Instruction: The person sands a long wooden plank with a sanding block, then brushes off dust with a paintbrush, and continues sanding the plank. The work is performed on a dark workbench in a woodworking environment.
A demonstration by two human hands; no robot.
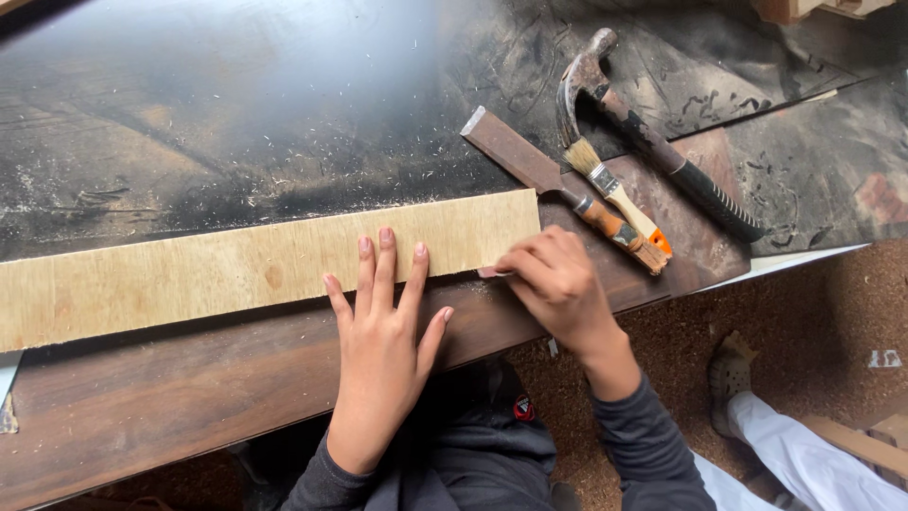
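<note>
We press our left hand flat on a pale plywood strip lying across the dark bench. Our right hand, curled shut around a small pale tool at the strip's three o'clock end, seems to be marking or trimming; steadiness matters next.

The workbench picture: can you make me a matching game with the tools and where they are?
Things:
1. hammer
2. paintbrush
3. chisel
4. pale wooden strip

Places:
A. under the left hand
B. farthest right of the tools
C. between the other two tools
D. blade pointing up-left, beside the strip's end

Pairs: 1-B, 2-C, 3-D, 4-A
</note>
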